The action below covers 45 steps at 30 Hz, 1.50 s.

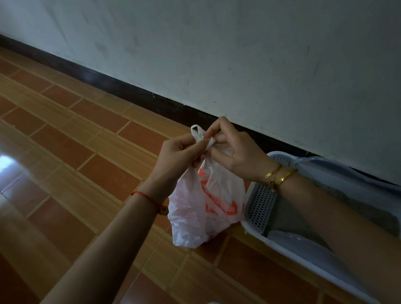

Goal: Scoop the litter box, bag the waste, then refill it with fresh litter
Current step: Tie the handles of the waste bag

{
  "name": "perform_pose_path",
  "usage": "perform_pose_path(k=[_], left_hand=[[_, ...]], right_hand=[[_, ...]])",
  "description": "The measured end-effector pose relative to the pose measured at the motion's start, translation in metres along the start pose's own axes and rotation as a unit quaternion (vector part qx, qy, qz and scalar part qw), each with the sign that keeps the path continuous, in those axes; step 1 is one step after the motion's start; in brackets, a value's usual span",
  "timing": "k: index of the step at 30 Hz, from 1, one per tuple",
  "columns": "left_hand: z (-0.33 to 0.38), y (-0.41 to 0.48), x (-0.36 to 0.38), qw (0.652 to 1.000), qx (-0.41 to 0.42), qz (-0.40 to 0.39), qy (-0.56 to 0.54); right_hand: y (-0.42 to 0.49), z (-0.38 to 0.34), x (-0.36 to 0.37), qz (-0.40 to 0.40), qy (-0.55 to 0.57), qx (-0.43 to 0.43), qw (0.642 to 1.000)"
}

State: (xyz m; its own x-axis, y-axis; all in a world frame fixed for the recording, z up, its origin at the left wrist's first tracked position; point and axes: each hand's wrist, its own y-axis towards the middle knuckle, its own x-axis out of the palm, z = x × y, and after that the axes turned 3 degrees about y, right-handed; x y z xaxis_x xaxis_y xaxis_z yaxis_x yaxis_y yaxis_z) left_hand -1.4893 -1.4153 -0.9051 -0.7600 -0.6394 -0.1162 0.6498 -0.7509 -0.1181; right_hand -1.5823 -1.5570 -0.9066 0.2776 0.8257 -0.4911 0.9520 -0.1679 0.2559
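A home room: tiled floor (74, 127), scuffed wall (258, 41), litter box (260, 204).

Both hands (178, 153) (235, 149) on bag handles (199, 135)

Both hands raised together, fingers curled and pinching.
The left hand (179, 154) and right hand (236, 151) meet fingertip to fingertip, each pinching the handles of the plastic bag (199, 211); both bare forearms reach forward.
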Motion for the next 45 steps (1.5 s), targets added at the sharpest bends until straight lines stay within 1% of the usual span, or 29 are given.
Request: perform_pose_path(k=[3,6,8,10,13,14,15,17,18,19,20,21,22,23,24,25,26,27,29,31,33,34,36,37,39,40,42,45], left_hand=[[-0.001,-0.002,0.002,1.0,0.007,0.018,-0.01],[-0.003,-0.004,0.008,0.999,0.017,0.037,-0.01],[-0.004,-0.004,0.01,0.998,0.048,0.046,0.011],[-0.006,-0.005,0.011,0.994,0.087,0.049,0.039],[-0.014,-0.005,0.01,0.979,0.158,0.042,0.124],[-0.018,-0.005,0.009,0.965,0.19,0.047,0.173],[-0.022,-0.004,0.006,0.942,0.229,0.057,0.237],[-0.029,-0.002,0.001,0.877,0.304,0.069,0.366],[-0.03,-0.001,0.0,0.852,0.318,0.07,0.41],[-0.03,0.0,0.001,0.842,0.315,0.07,0.433],[-0.029,0.001,0.001,0.841,0.302,0.072,0.443],[-0.025,0.001,0.003,0.848,0.275,0.075,0.446],[-0.021,0.003,0.003,0.865,0.232,0.071,0.44],[-0.018,0.004,0.004,0.89,0.178,0.056,0.415],[-0.015,0.004,0.004,0.923,0.123,0.03,0.362],[-0.011,0.004,0.003,0.956,0.068,0.004,0.284],[-0.008,0.003,0.002,0.981,0.016,-0.016,0.195],[-0.005,0.002,0.0,0.993,-0.031,-0.027,0.109],[-0.002,-0.001,-0.003,0.995,-0.089,-0.044,-0.014],[-0.003,0.0,-0.005,0.989,-0.108,-0.055,-0.081],[-0.004,0.001,-0.006,0.984,-0.116,-0.057,-0.119],[-0.005,0.001,-0.006,0.984,-0.115,-0.053,-0.127],[-0.006,0.001,-0.003,0.987,-0.111,-0.036,-0.113],[-0.006,0.0,0.0,0.99,-0.107,-0.013,-0.088],[-0.007,0.001,0.006,0.993,-0.093,0.065,-0.033],[-0.009,0.002,0.006,0.99,-0.091,0.107,-0.027],[-0.013,0.004,0.005,0.978,-0.103,0.173,-0.051],[-0.023,0.005,0.0,0.969,-0.104,0.219,-0.052]], right_hand=[[0.001,0.002,0.003,0.011,-0.003,0.014,1.0],[0.002,0.003,0.005,0.053,0.006,0.047,0.997],[0.002,0.002,0.006,0.077,0.041,0.101,0.991],[0.003,0.001,0.009,0.09,0.085,0.173,0.977],[0.005,0.0,0.011,0.101,0.15,0.251,0.951],[0.006,0.0,0.011,0.103,0.174,0.271,0.941],[0.007,0.0,0.011,0.103,0.196,0.287,0.932],[0.007,0.001,0.01,0.099,0.224,0.309,0.919],[0.006,0.002,0.009,0.1,0.233,0.314,0.915],[0.005,0.003,0.007,0.102,0.246,0.316,0.911],[0.004,0.003,0.005,0.101,0.262,0.313,0.907],[0.004,0.003,0.004,0.096,0.266,0.303,0.91],[0.003,0.003,0.004,0.089,0.253,0.285,0.92],[0.002,0.003,0.004,0.083,0.229,0.257,0.935],[0.002,0.003,0.004,0.079,0.203,0.222,0.95],[0.002,0.004,0.005,0.076,0.177,0.185,0.964],[0.002,0.004,0.006,0.073,0.144,0.151,0.975],[0.002,0.004,0.006,0.071,0.103,0.121,0.985],[0.003,0.004,0.007,0.088,-0.006,0.074,0.993],[0.003,0.005,0.009,0.118,-0.11,0.031,0.986],[0.004,0.008,0.014,0.132,-0.169,0.009,0.977],[0.004,0.01,0.016,0.138,-0.17,0.01,0.976],[0.005,0.011,0.018,0.15,-0.127,0.032,0.98],[0.005,0.01,0.019,0.153,-0.092,0.052,0.983],[0.002,0.009,0.019,0.157,-0.026,0.114,0.981],[0.0,0.01,0.018,0.162,-0.007,0.151,0.975],[-0.002,0.017,0.013,0.172,0.009,0.211,0.962],[-0.006,0.027,0.003,0.18,0.042,0.273,0.944]])
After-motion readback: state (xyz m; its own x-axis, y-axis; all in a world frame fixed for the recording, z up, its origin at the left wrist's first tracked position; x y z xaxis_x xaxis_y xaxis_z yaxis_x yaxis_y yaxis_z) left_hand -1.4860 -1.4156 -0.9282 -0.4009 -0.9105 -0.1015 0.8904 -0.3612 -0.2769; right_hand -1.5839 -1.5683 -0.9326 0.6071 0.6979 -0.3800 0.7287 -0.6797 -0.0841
